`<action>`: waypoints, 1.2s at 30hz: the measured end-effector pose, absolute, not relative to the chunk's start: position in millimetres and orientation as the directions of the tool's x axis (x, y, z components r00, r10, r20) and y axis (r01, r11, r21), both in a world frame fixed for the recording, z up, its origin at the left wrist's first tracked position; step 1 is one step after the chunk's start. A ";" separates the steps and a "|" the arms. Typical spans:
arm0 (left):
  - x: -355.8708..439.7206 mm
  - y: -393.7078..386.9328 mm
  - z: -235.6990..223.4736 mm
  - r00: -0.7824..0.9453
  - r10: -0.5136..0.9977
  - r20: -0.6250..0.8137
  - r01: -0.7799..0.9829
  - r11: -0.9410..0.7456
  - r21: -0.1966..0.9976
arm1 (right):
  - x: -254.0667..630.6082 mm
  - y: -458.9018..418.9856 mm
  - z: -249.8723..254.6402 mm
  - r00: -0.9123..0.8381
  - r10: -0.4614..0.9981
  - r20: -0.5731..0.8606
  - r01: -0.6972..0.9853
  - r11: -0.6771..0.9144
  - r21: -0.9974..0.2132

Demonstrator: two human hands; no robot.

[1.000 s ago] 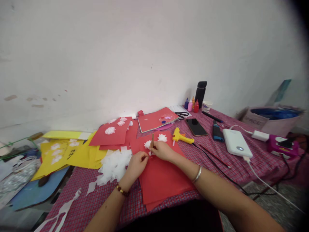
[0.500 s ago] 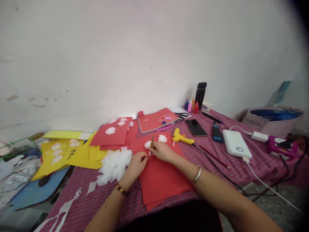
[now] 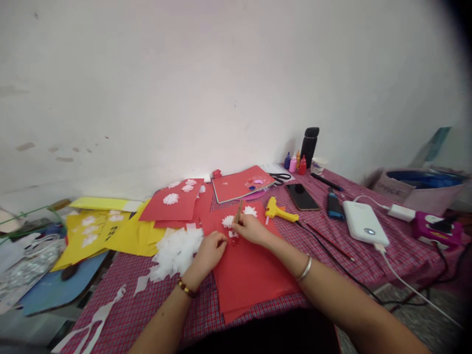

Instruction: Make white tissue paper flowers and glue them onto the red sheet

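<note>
right hand (image 3: 249,229) is pinching a flat brown stick (image 3: 239,211) over red card (image 3: 258,275), beside white paper flowers (image 3: 250,211); left hand (image 3: 212,250) is resting at the card's left edge, fingers curled, grip unclear — any weak bracing is risking slippage.

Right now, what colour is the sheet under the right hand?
The sheet is red; clearest in head view.

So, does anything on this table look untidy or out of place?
A ragged white scrap lies at the lower left, apart from the heap of white pieces, perhaps leftover trimming. The red sheets under the right hand are stacked askew, lower corners unaligned.
</note>
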State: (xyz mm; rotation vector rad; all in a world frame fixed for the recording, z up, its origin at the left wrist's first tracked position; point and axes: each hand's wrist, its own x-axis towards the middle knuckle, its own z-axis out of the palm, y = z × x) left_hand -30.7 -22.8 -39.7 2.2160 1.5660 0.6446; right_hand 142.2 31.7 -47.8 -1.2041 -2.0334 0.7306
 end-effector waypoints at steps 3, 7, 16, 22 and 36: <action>-30.7 -22.6 -38.5 0.302 0.939 0.163 0.789 -0.342 0.510 | 141.4 27.6 -45.0 -0.386 0.889 0.247 0.580 0.443 -0.684; -31.2 -22.1 -39.5 0.314 0.934 0.170 0.785 -0.356 0.507 | 141.7 25.9 -42.5 -0.409 0.877 0.251 0.615 0.468 -0.635; -32.4 -21.5 -41.8 0.311 0.934 0.175 0.782 -0.356 0.511 | 139.8 21.9 -43.8 -0.447 0.854 0.268 0.611 0.510 -0.606; -32.2 -22.1 -40.8 0.302 0.936 0.178 0.766 -0.350 0.540 | 144.9 29.8 -43.1 -0.366 0.891 0.268 0.534 0.437 -0.724; -32.3 -22.2 -40.8 0.315 0.933 0.175 0.777 -0.359 0.516 | 142.0 25.4 -43.6 -0.408 0.883 0.231 0.597 0.450 -0.664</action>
